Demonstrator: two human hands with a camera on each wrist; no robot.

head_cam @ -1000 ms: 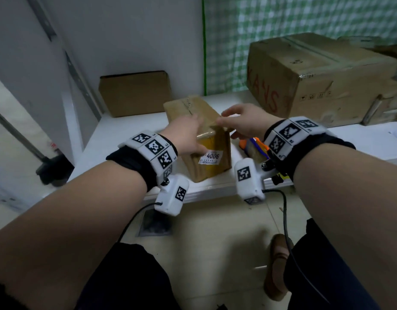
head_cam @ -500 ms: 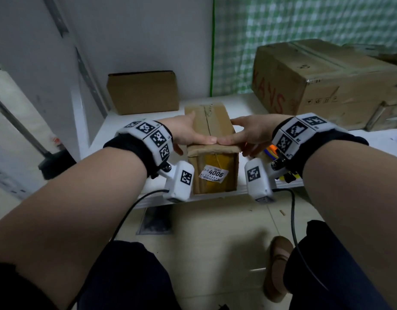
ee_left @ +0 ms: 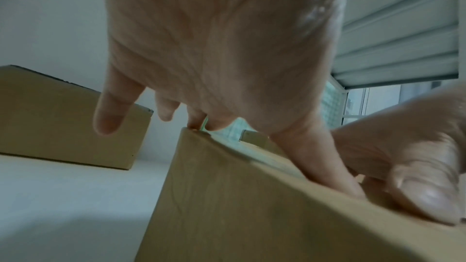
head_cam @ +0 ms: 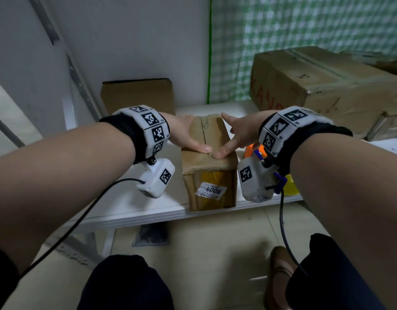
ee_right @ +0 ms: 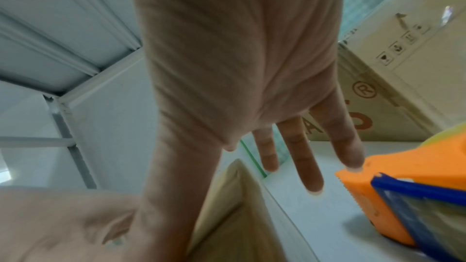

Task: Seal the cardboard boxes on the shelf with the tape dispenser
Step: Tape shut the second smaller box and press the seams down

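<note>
My left hand lies flat, fingers straight, on top of the small box; my right hand does the same from 3 o'clock, and both thumbs press near the top seam. Neither hand holds anything. The small box stands at the front edge of the shelf. The orange tape dispenser sits on the shelf just beside the box at 3 o'clock. A flat box leans at 11 o'clock and a large box sits at 2 o'clock.
</note>
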